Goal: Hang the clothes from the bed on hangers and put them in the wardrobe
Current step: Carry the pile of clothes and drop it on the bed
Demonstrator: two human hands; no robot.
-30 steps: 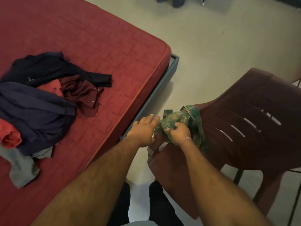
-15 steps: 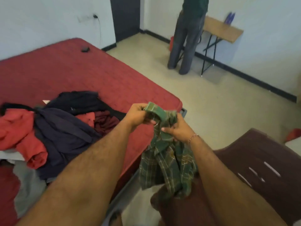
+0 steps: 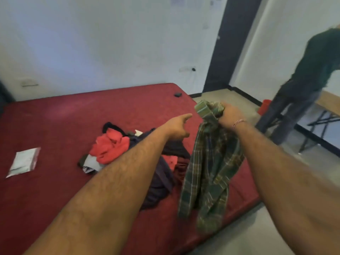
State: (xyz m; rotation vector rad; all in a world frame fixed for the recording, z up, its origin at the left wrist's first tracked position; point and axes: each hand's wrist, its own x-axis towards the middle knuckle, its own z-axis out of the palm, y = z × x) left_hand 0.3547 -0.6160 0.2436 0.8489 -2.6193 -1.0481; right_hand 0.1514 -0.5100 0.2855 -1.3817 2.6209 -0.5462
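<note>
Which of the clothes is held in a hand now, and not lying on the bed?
The green plaid shirt: the right hand grips its top and it hangs down. The red garment and dark garments lie piled on the bed.

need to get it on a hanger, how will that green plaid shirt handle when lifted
Probably floppy: the green plaid shirt hangs in limp folds from the right hand gripping its bunched top. Likely light, since one hand carries it. It may need the free left hand to spread it.
</note>
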